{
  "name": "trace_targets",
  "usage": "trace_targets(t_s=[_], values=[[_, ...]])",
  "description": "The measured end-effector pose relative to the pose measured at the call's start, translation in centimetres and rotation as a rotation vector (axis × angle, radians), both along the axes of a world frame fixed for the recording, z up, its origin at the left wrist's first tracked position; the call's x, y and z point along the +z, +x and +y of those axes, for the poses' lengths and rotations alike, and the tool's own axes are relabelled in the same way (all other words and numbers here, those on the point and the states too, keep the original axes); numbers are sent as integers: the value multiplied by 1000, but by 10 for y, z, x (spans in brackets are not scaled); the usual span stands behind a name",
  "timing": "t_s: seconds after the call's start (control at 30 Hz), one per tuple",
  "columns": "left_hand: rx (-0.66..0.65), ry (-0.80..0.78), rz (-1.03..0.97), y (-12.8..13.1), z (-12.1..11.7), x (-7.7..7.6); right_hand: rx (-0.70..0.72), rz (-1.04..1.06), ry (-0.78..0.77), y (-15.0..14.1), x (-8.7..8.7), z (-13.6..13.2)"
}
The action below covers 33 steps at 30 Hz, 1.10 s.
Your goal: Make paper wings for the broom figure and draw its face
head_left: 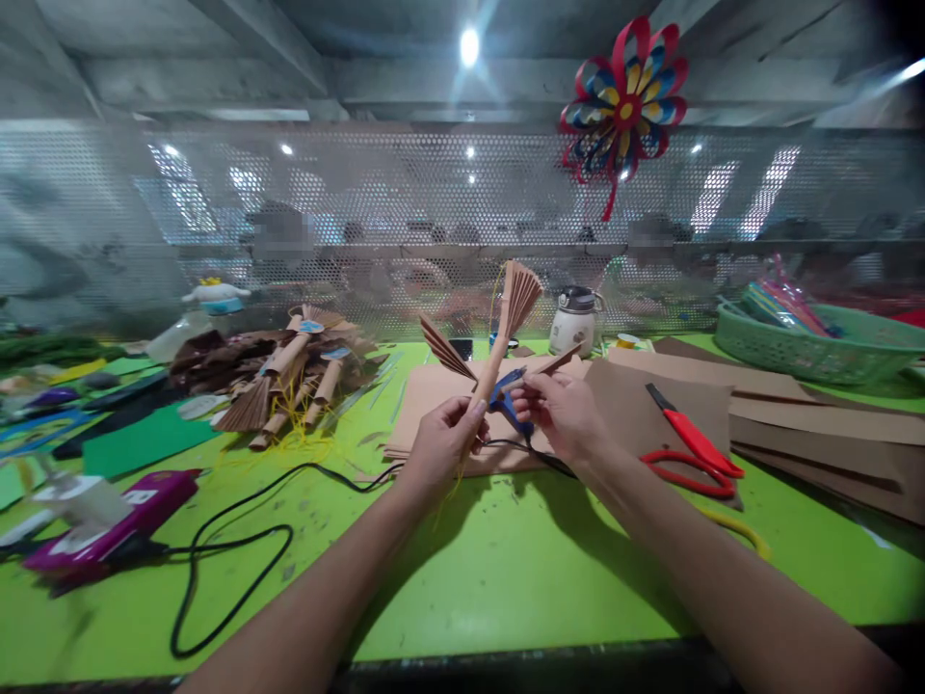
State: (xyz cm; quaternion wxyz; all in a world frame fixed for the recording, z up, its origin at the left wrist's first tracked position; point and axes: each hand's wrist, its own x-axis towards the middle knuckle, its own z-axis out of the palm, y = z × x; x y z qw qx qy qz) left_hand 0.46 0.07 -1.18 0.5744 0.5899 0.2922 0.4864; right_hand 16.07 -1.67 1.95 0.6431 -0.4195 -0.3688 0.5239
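Observation:
My left hand is closed around the lower end of a rolled brown paper tube. A pleated paper fan spreads from the tube's top, and a pleated wing sticks out on its left. My right hand is pinched on a brown pleated paper piece just right of the tube; whether that piece touches the tube I cannot tell. Between the hands shows a blue glue gun with a black cable, partly hidden by my fingers. Yellow string hangs by the tube.
Brown paper sheets lie beneath the hands, more at right. Red-handled scissors, a white bottle and a green basket stand right. Finished-looking paper figures, a purple power strip and its cable are left.

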Motion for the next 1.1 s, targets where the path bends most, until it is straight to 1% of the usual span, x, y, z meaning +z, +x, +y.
trace_targets(t_s=[0.27, 0.53, 0.8, 1.1], values=[[9, -11, 38, 3, -1, 0, 13, 65, -34, -3, -3, 1], [-1, -13, 35, 3, -3, 1, -10, 122, 17, -8, -3, -3], [-15, -15, 21, 2, -3, 1, -32, 239, 43, -11, 0, -8], [-15, -29, -16, 4, -5, 2, -45, 318, 85, -16, -5, -7]])
